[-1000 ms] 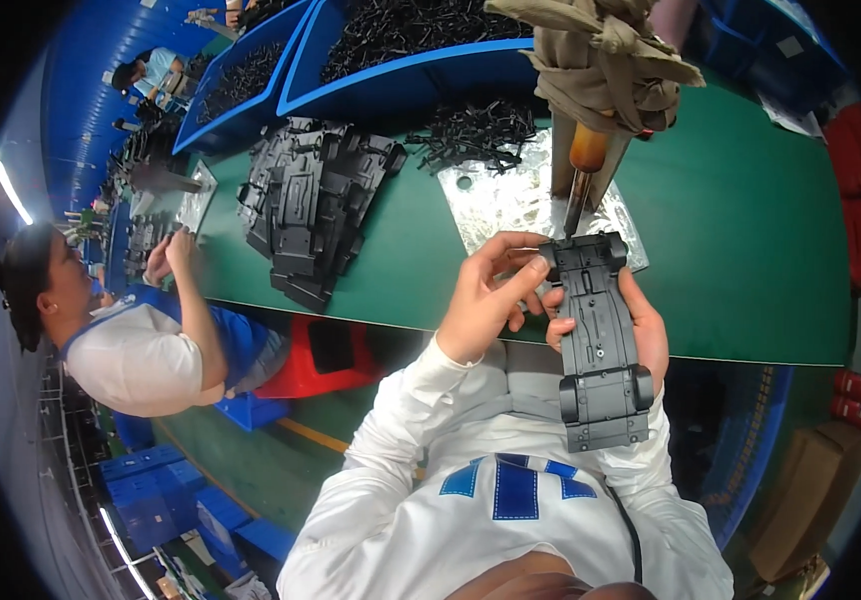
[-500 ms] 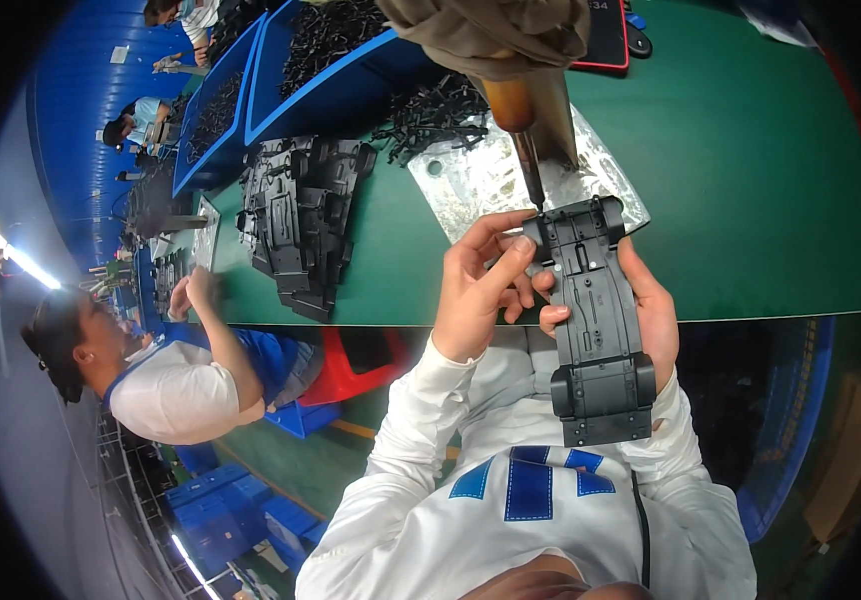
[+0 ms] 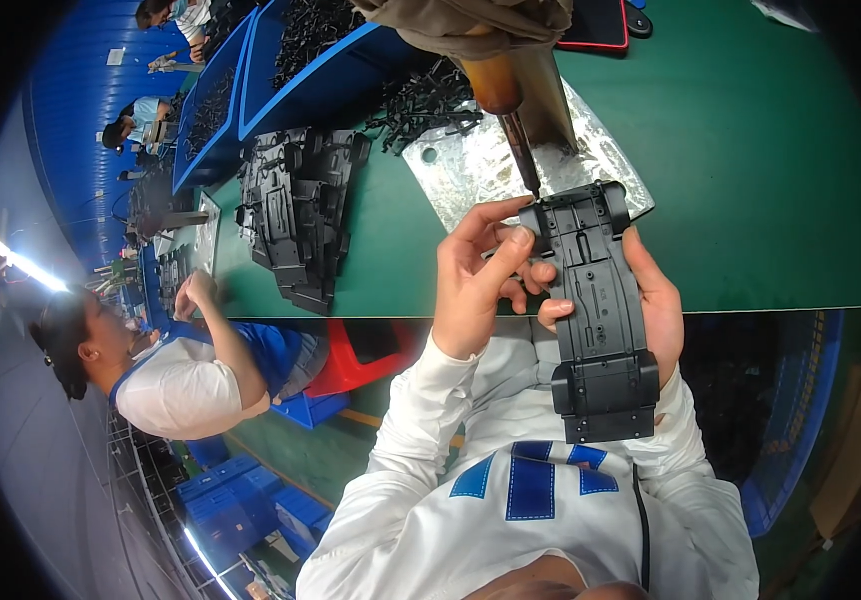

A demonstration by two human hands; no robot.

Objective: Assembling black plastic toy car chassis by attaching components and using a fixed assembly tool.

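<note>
A black plastic toy car chassis [image 3: 601, 310] is tilted upright before me, with wheels at both ends. My right hand [image 3: 659, 305] is wrapped round its right side, some fingertips showing at the left edge. With thumb and fingers, my left hand [image 3: 481, 275] grips the chassis at its upper left wheel [image 3: 534, 228]. Above that corner hangs a power screwdriver [image 3: 496, 90] with an amber body, wrapped in brown cloth [image 3: 471, 28]. Its bit tip meets the chassis corner, or nearly so; contact cannot be made out. A shiny silver plate [image 3: 451, 180] lies behind on the table.
On the green table [image 3: 751, 200], stacked black chassis [image 3: 301, 215] lie to the left. Loose small black parts [image 3: 421, 110] are heaped beside a blue bin [image 3: 326, 85] full of similar parts. A co-worker [image 3: 186, 370] sits at left near a red stool [image 3: 356, 365].
The chassis top has tipped slightly, and the bit tip sits a little higher and further left in the picture. The whole view has shifted slightly. Both hands keep their hold.
</note>
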